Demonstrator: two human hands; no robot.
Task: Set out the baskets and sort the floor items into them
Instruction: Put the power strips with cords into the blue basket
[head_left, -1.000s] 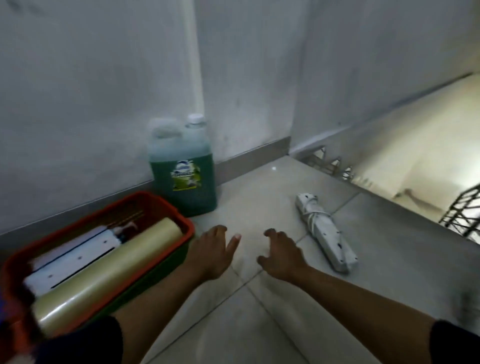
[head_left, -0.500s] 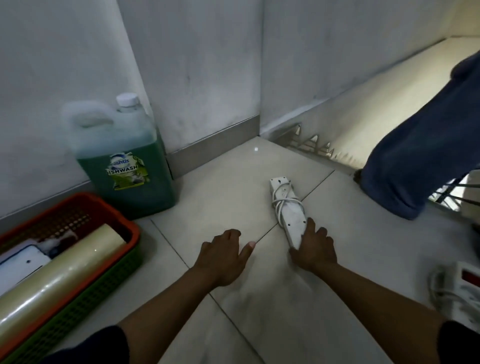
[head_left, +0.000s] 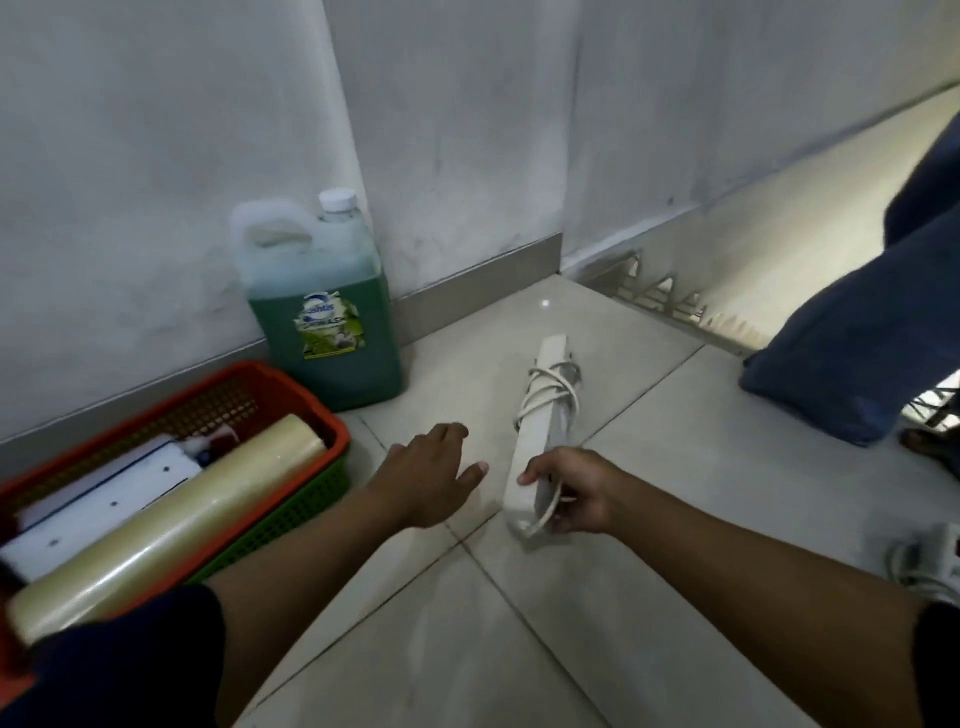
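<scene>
One power strip (head_left: 540, 431), rigid and light, mid-frame: right hand (head_left: 576, 491) grips its near end and cord; left hand (head_left: 431, 480) open.

Tiled floor (head_left: 649, 467): basket (head_left: 291, 499), green jug (head_left: 332, 332), power strip (head_left: 540, 415).

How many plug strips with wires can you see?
3. One power strip in the right hand, one in the orange basket, and one partly cut off at the right edge. More may be hidden.
</scene>
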